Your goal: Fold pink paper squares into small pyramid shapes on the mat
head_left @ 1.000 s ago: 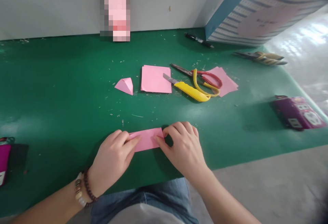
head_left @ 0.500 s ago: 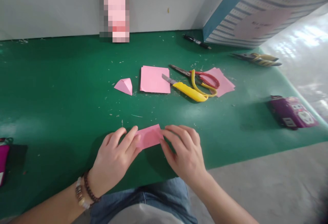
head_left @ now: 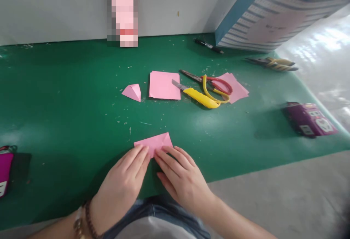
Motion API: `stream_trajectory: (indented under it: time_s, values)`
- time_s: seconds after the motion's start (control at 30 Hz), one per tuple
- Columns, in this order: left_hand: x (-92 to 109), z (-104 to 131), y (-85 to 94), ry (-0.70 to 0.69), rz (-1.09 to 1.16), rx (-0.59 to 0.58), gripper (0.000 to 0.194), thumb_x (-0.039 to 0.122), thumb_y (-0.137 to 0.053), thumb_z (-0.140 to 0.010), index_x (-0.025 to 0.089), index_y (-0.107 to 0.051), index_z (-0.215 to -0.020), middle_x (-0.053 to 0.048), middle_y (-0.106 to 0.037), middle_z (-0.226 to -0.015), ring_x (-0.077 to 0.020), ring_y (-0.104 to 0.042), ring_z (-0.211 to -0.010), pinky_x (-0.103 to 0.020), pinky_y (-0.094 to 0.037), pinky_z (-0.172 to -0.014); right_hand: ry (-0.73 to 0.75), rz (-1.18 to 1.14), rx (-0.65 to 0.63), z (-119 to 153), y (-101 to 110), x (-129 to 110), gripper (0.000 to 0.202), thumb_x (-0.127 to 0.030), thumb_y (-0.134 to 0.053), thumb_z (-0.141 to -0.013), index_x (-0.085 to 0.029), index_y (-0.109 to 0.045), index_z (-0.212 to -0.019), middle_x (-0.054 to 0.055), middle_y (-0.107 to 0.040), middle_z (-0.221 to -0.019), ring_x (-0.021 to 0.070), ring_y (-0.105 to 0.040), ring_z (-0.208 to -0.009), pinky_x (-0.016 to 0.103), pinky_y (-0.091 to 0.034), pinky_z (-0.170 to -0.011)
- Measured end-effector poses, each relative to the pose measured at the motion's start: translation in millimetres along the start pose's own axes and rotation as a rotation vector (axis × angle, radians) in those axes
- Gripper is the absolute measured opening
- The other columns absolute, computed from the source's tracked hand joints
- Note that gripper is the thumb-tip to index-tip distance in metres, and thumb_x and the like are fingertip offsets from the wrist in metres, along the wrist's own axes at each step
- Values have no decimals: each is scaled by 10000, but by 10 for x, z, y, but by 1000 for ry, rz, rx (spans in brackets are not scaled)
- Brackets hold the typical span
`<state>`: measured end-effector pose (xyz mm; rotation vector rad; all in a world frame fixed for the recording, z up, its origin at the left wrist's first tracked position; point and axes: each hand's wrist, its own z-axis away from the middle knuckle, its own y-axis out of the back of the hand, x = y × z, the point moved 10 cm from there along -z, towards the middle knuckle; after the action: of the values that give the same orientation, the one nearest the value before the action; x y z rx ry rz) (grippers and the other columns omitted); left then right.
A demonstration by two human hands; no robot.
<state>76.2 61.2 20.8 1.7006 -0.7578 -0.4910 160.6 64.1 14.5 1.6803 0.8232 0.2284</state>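
**Light pink paper, pressed flat under two sets of fingertips**

We see the folded pink paper [head_left: 155, 140] lying on the green tabletop [head_left: 82, 118], close to the near edge and directly in front of the person's body. Its long far edge slants up to the right, and a diagonal crease shows toward its right end.

The left hand [head_left: 120, 184] comes in from the lower left, its fingers lying close together on the paper's left part. Its thumb is out of sight, so we cannot tell whether it pinches the near edge or the fingers only press from above. The right hand [head_left: 184, 178] lays its fingertips on the right part, slightly spread, with the thumb apart from them, nearer the body and off the paper.

We judge the sheet very light, thin and easily bent, though firmer where it is doubled. It should slide readily on the smooth surface, so one hand does well to pin it. We would take it by the edges or a folded corner, pressing creases with flat pads; a hard pinch mid-sheet could leave stray wrinkles.

Beyond it lie a small folded pink piece [head_left: 133, 92], a stack of square pink paper [head_left: 162, 85], a yellow-handled knife [head_left: 201, 97] and scissors [head_left: 193, 76].
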Motion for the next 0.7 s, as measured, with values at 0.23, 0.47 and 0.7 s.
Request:
stream_trajectory:
  time_s: [0.23,0.47,0.7]
  values:
    - [125,171,-212,93,-63,-191,773,599,-411,-923,-8,-430,-1402,-222,-388,-1501,-363,-346,-1400,-550,-172,-1167,-74,11,-42,8,-36,11,326,-289,-475,-963,-173,-643,-1217,63,-651,-1276,248,-537,-1225,450,-420,-1066]
    - [75,220,-217,53,-48,-209,736,579,-446,-923,35,-420,-1419,-196,-352,-1529,-343,-323,-1419,-559,-212,-1161,-198,61,13,120,107,273,286,-250,-515,-933,-250,-674,-1170,84,-610,-1314,293,-487,-1283,537,-373,-1072]
    - [-1,176,-178,7,73,-187,659,523,-472,-938,62,-426,-1407,-163,-396,-1513,-315,-384,-1387,-529,-363,-1103,-261,3,106,202,255,600,226,-243,-575,-911,-199,-672,-1110,121,-640,-1238,305,-536,-1213,539,-479,-979]
